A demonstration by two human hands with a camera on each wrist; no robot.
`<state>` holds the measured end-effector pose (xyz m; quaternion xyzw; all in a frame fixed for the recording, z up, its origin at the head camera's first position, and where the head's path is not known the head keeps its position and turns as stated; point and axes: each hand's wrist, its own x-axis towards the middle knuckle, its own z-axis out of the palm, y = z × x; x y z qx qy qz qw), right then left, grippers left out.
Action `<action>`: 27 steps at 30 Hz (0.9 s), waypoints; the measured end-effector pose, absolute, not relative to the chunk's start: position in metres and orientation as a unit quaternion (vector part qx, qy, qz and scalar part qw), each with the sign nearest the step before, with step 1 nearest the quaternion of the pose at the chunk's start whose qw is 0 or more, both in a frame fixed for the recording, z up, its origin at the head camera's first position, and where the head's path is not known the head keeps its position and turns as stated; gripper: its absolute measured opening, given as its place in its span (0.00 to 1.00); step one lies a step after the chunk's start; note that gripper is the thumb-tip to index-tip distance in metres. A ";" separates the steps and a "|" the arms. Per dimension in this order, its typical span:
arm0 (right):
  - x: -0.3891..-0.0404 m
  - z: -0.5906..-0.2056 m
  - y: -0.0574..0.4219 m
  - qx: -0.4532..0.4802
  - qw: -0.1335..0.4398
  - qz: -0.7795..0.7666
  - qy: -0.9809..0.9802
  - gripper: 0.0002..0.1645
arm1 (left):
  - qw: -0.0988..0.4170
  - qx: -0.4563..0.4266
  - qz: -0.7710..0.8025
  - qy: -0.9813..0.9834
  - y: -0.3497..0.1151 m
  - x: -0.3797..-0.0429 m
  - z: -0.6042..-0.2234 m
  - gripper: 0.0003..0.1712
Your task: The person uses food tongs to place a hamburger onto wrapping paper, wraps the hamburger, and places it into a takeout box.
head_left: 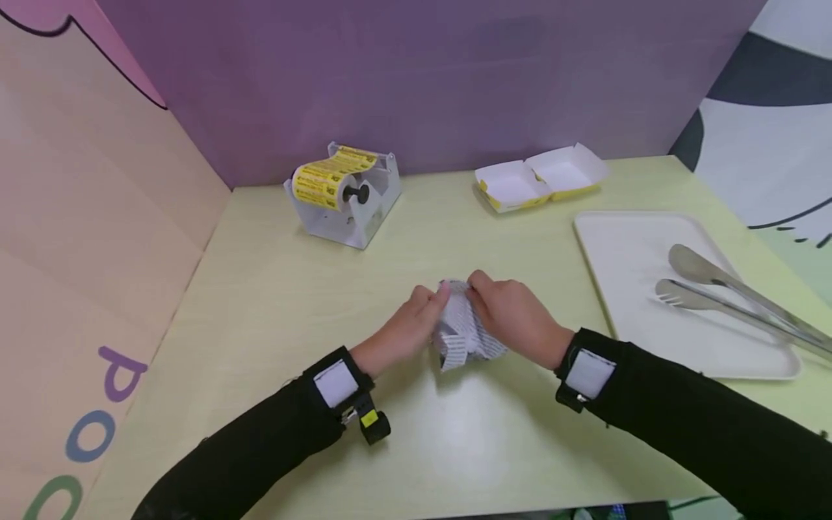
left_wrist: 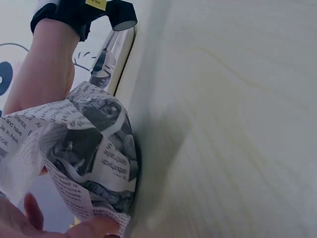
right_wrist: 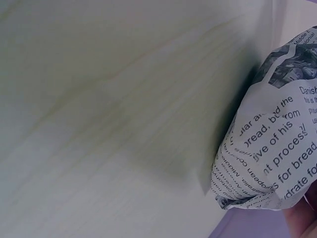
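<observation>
A small bundle of newsprint-style food wrapping paper [head_left: 463, 336] stands just above the table between my hands. What is inside it cannot be seen. My left hand [head_left: 411, 325] pinches the paper's far left edge between thumb and fingers. On the other side my right hand [head_left: 516, 318] grips its far right edge. In the left wrist view the wrapping paper [left_wrist: 101, 153] is folded and creased, with printed text and dark pictures. The right wrist view shows the paper's rounded side [right_wrist: 270, 144], with a fingertip at the lower right edge.
A label dispenser [head_left: 383, 206] with a yellow roll stands at the back left. An opened white and yellow paper box [head_left: 565, 170] lies at the back right. To the right, a white tray [head_left: 624, 289] bears metal serving tongs [head_left: 708, 271]. A purple panel [head_left: 422, 87] closes off the back.
</observation>
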<state>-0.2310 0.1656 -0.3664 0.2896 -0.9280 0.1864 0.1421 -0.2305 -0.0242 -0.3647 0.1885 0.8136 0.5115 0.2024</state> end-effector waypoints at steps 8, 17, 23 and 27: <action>-0.233 -0.366 0.168 0.280 0.132 0.199 -0.930 0.03 | 0.261 0.268 0.457 0.807 -0.031 -0.237 -0.369 0.45; -0.237 -0.371 0.174 0.279 0.129 0.236 -0.922 0.04 | 0.318 0.271 0.362 0.833 -0.038 -0.253 -0.358 0.26; -0.236 -0.373 0.177 0.279 0.112 0.252 -0.920 0.04 | 0.337 0.281 0.331 0.836 -0.039 -0.258 -0.352 0.18; -0.235 -0.372 0.178 0.278 0.106 0.258 -0.919 0.03 | 0.337 0.286 0.311 0.841 -0.039 -0.258 -0.350 0.14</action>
